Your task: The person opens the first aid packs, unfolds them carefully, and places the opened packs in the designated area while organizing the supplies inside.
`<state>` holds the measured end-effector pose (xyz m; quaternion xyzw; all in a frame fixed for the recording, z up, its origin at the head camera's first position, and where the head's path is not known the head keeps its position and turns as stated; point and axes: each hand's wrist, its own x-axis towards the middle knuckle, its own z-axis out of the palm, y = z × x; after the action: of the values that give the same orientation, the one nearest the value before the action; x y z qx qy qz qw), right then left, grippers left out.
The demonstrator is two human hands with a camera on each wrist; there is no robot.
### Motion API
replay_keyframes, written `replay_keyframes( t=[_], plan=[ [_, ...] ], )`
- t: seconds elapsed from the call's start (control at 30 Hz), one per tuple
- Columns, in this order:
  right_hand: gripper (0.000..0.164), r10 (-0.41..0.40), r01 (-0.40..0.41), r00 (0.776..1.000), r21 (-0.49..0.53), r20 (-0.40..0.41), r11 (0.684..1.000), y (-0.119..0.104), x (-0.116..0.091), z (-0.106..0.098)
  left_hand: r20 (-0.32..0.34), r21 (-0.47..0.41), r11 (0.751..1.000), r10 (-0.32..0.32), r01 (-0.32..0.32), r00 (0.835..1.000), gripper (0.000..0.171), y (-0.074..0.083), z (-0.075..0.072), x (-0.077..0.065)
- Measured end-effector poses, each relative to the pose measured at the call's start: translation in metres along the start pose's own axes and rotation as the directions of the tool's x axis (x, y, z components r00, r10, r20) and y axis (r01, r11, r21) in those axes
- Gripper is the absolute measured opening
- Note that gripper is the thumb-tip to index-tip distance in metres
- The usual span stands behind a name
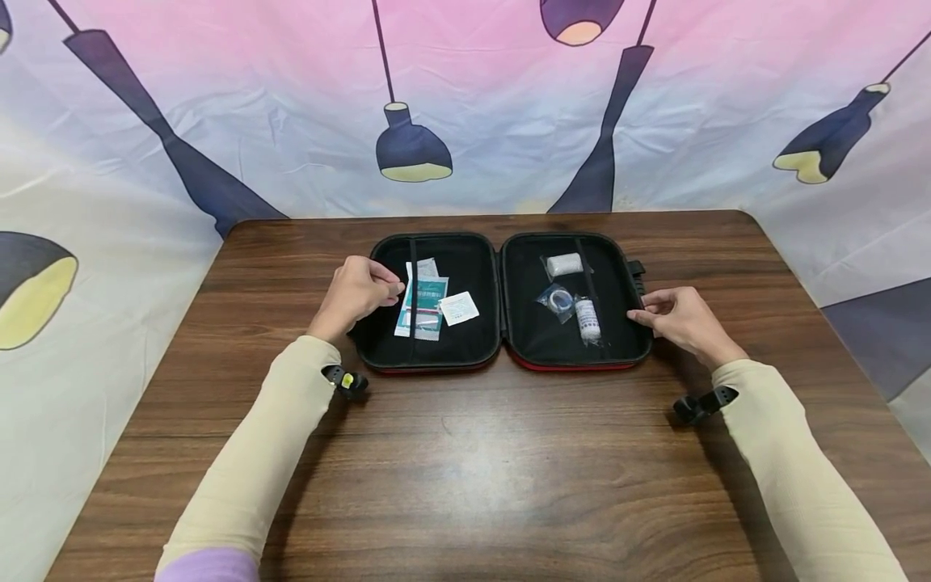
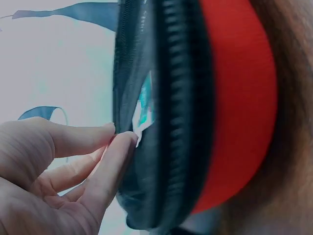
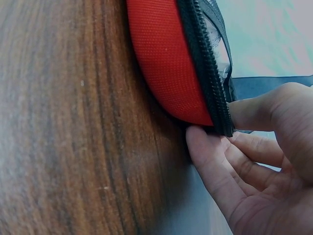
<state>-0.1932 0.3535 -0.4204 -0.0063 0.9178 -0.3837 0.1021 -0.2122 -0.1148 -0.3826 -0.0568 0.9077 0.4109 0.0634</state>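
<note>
A red zip case [image 1: 502, 349] with a black lining lies unfolded on the table, its two halves side by side. My left hand [image 1: 358, 293] is over the outer edge of the left half, thumb and forefinger close together near the strap; I see nothing held between them. My right hand [image 1: 680, 317] pinches the outer rim of the right half, thumb inside, fingers outside. Under the left strap lie teal-and-white packets [image 1: 425, 295], with a white square packet [image 1: 459, 308] beside them. The right half holds a white roll [image 1: 565, 265], a wrapped ring-shaped roll [image 1: 561, 301] and a wrapped white cylinder [image 1: 587, 321].
The case sits towards the back of a brown wooden table [image 1: 465, 469]. Behind the table hangs a cloth [image 1: 494, 121] printed with lamps. A black handle [image 1: 636, 271] juts from the right side of the case, near the right hand.
</note>
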Motion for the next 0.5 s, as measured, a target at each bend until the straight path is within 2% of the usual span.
replay_keyframes(
  t=[0.2,0.5],
  plan=[
    [0.061,0.010,-0.010,1.000,-0.003,-0.004,1.000,0.002,-0.001,0.000,0.028,0.008,0.999,0.038,-0.038,0.999,0.020,0.011,-0.001,-0.008],
    [0.059,-0.015,0.015,1.000,-0.010,-0.016,1.000,0.001,0.000,0.001,0.120,0.065,0.990,0.117,-0.125,0.986,0.013,0.027,0.017,-0.012]
  ],
)
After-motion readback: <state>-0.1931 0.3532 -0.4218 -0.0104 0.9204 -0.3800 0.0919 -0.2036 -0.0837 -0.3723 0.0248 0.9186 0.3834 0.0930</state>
